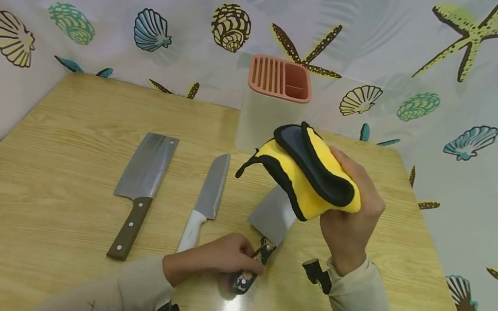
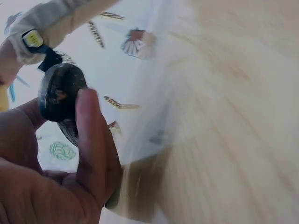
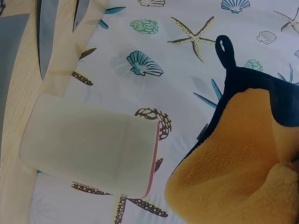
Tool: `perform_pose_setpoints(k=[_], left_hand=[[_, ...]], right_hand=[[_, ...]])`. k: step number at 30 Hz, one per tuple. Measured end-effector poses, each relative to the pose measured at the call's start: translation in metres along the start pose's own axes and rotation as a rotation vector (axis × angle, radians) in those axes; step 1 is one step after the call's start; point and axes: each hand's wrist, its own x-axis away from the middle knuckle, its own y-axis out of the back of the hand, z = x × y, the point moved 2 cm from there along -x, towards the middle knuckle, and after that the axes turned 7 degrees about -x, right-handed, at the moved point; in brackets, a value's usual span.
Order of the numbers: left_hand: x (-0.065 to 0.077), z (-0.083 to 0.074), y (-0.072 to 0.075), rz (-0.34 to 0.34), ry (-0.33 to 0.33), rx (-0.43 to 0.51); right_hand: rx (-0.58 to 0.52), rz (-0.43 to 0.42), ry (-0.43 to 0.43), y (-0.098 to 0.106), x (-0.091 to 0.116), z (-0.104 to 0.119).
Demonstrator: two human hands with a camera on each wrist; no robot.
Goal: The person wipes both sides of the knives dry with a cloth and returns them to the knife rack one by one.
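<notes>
In the head view my left hand (image 1: 229, 257) grips the dark mottled handle (image 1: 243, 281) of a cleaver, its thumb and fingers curled round it. The cleaver's broad blade (image 1: 272, 213) points away from me, its upper part hidden behind a cloth. My right hand (image 1: 356, 210) holds this yellow and dark-edged cleaning cloth (image 1: 317, 205), bunched up above the blade; a hanging loop (image 3: 226, 49) shows in the right wrist view. The left wrist view shows the handle's dark butt end (image 2: 60, 93) between the fingers and thumb.
A cleaver with a brown handle (image 1: 130, 226) and a kitchen knife with a white handle (image 1: 192, 229) lie on the wooden table (image 1: 66, 164) to the left. At the back stands a pale knife holder (image 1: 262, 121) with a pink slotted top. A shell-printed curtain (image 1: 123, 0) surrounds the table.
</notes>
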Motion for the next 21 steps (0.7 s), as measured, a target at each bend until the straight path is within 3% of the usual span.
perform_pose_setpoints(k=[5, 9, 14, 17, 21], left_hand=[[0.002, -0.001, 0.002, 0.258, 0.025, 0.36], [0.005, -0.001, 0.001, 0.338, -0.005, 0.48], [0.011, -0.005, -0.002, 0.278, -0.12, 0.515], [0.013, -0.008, 0.0, 0.182, -0.188, 0.504], [0.021, -0.015, 0.01, 0.046, -0.197, 0.46]], right_hand=[[-0.018, -0.004, -0.002, -0.001, 0.0, 0.0], [-0.027, -0.012, -0.011, -0.001, 0.0, 0.0], [-0.02, -0.027, -0.026, 0.004, -0.003, 0.003], [-0.019, -0.043, -0.025, 0.006, -0.007, 0.007], [0.006, 0.004, -0.001, 0.002, -0.005, 0.014]])
